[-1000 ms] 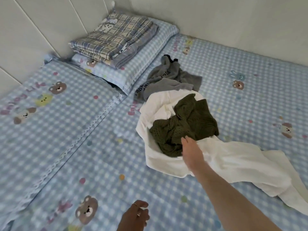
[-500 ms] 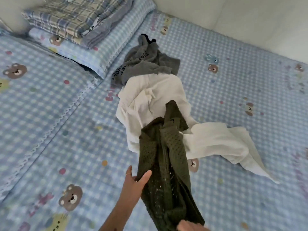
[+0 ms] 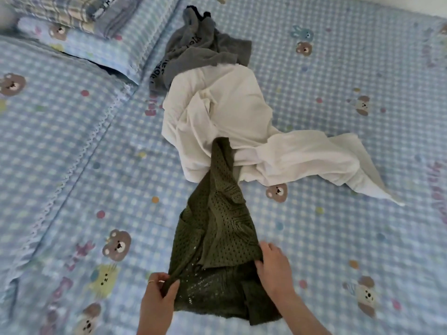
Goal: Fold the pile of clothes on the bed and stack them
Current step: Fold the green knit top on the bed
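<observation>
A dark green knitted garment (image 3: pixel 217 243) lies stretched toward me on the blue checked bed sheet (image 3: pixel 72 165), its far tip still resting on a crumpled white garment (image 3: pixel 225 112). Behind the white one lies a grey garment (image 3: pixel 205 49) with dark lettering. My left hand (image 3: pixel 158 298) pinches the green garment's near left edge between thumb and fingers. My right hand (image 3: pixel 274 269) grips its right side, fingers curled into the knit.
A folded plaid blanket (image 3: pixel 72 8) sits on a pillow (image 3: pixel 116 52) at the back left. A seam with a lace trim (image 3: pixel 79 160) runs diagonally down the left of the bed. Bare sheet spreads on the right.
The green garment has been pulled off the white one toward me and laid low on the sheet. My left hand went from open beside it to pinching its edge; my right hand moved up onto its side.
</observation>
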### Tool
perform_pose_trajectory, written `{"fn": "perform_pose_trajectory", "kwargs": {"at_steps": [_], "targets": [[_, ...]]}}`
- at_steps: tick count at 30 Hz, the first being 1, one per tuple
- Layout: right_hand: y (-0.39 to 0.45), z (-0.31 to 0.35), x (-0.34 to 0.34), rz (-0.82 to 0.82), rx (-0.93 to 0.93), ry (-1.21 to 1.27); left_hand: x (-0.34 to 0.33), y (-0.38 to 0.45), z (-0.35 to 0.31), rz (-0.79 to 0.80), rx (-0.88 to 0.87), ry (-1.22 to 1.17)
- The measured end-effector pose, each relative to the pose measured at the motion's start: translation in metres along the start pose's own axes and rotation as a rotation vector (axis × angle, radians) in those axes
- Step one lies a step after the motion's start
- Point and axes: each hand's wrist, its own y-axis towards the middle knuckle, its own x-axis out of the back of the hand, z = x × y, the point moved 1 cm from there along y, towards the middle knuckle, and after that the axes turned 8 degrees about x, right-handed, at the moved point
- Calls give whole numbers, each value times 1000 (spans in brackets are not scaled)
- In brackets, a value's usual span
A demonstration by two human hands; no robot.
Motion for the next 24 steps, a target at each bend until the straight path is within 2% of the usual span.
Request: {"fn": "perform_pose_trajectory", "kwargs": {"at_steps": [1, 3, 5, 6, 7, 9, 11, 13, 15, 17, 18, 20, 21, 22, 24], "targets": [[3, -12, 1, -51, -107, 174, 7, 4, 5, -61, 16, -2], [-3, -46, 6, -239, -461, 574, 19, 11, 12, -148, 69, -44], [-26, -82, 11, -379, -776, 885, 23, 17, 17, -117, 131, -80], [-43, -96, 14, -401, -888, 945, 20, 19, 19, -86, 149, -70], [-61, -107, 14, -413, -941, 866, 17, 19, 20, -58, 162, -53], [-93, -115, 13, -486, -843, 520, 11, 14, 17, -46, 153, -48], [-111, -101, 3, -450, -558, 357, 6, 6, 15, -104, 82, 41], [-120, -78, -9, -283, -172, 177, 5, 3, 12, -156, -46, 195], [-118, -65, -23, -103, 89, -96, 2, -2, 9, -246, -164, 288], [-106, -49, -22, 37, 185, -243, -9, -15, 9, -347, -444, 362], [-98, -43, -18, 85, 181, -217, -18, -27, 9, -301, -668, 376], [-91, -46, -17, 74, 211, -69, -48, -59, 16, -41, -1038, 467], [-89, -49, -13, 90, 240, 5, -67, -73, 21, 103, -1101, 556], [-88, -54, -6, 78, 253, 70, -86, -84, 25, 217, -1083, 635], [-85, -83, 11, -152, 252, 54, -123, -97, 31, 321, -901, 759]]}}
